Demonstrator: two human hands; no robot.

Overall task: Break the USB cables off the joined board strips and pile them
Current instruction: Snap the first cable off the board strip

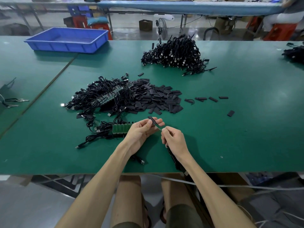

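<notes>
Left hand is pinching a little black sleeve, and the right hand pinches the thin end of a black USB cable. The cable runs diagonally from the sleeve back under the right wrist toward me. The green board strip lies just left of the hands, long side left-right, with its cables trailing off left.

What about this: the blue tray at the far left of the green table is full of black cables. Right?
No. The head view shows the blue tray at the far left of the green table with no cables inside; the black cables lie piled on it.
</notes>
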